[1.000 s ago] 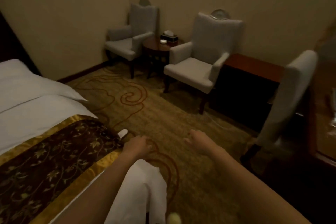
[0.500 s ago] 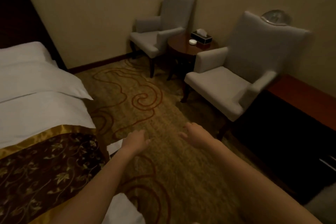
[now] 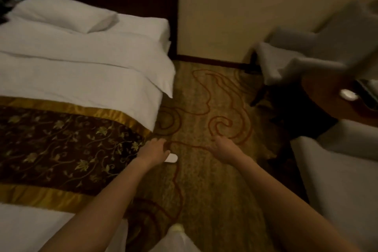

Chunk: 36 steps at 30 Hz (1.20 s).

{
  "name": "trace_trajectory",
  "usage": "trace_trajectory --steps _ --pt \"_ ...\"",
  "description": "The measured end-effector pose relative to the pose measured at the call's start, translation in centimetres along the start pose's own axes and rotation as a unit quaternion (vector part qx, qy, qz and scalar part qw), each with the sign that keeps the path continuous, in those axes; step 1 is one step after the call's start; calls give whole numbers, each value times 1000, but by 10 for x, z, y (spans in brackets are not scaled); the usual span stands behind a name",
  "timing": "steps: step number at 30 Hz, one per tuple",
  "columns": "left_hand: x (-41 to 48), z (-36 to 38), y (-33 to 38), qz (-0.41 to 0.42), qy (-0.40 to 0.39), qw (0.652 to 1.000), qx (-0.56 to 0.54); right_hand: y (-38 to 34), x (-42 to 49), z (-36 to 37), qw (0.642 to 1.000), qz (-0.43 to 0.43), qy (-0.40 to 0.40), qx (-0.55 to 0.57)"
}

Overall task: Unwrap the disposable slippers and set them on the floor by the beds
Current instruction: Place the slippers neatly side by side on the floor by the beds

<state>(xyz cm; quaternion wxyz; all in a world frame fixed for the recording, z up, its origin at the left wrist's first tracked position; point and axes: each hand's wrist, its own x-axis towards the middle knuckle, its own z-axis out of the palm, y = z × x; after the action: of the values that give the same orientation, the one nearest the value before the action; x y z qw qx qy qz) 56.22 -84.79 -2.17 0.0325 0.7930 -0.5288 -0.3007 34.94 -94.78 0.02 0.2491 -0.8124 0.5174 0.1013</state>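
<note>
Nearby, bed (image 3: 81, 71) left, armchair (image 3: 339, 174) right.

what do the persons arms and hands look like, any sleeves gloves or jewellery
The left forearm and right forearm are bare to the frame edge; no sleeve shows. The left hand and right hand wear no gloves. No watch, bracelet or ring is visible, though the picture is dim and blurred.

Head view looks down over bedside carpet (image 3: 204, 180).
</note>
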Motion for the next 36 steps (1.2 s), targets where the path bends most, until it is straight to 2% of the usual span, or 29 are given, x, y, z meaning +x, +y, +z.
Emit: trace_trajectory --steps 9,20,25,29,36 --pt "117 -27 -31 -167 44 984 -49 -33 192 -10 989 -118 -79 -27" --pt "204 -17 -3 -296 77 944 -124 -47 336 -42 944 -263 -167 -111" --pt "240 33 18 -381 105 902 -174 -34 385 -13 900 -347 -198 -175" --pt "263 91 28 -438 115 868 -204 -10 414 29 880 -376 -208 -204" --pt "295 223 -5 -490 84 837 -228 38 460 163 855 -402 -214 -247"
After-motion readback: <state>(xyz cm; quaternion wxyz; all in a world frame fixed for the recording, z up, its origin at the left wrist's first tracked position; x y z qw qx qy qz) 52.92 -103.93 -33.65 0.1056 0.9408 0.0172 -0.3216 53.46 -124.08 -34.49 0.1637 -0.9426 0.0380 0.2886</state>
